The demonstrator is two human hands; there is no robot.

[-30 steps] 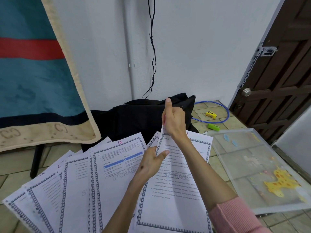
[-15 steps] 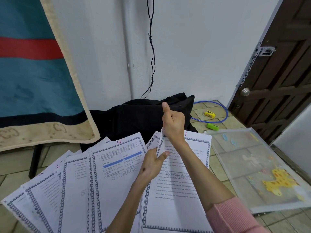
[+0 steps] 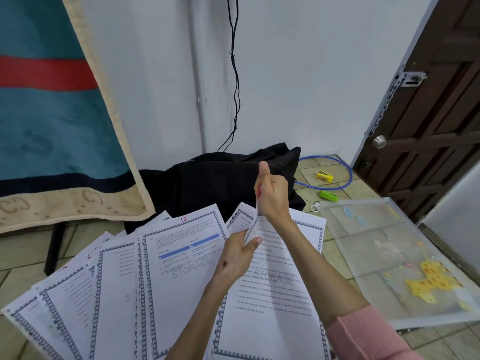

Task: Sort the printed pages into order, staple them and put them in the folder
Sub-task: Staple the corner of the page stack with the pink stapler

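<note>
White pages [image 3: 179,294], blue-grey checked borders

White wall [image 3: 298,74], tiled floor [image 3: 363,185] — dark wooden door [image 3: 441,141] at right, teal blanket [image 3: 52,113] hanging left.

I am seeing white printed pages with grey patterned borders [image 3: 181,268] fanning across the tiled floor [image 3: 20,253]. My right hand [image 3: 272,196] is pinching the top edge of one sheet, thumb upright; my left hand [image 3: 236,255] is gripping its side edge. A translucent plastic folder with a yellow giraffe [image 3: 389,255] is lying to the right of the pages, a green stapler [image 3: 328,196] beyond its far corner.
</note>
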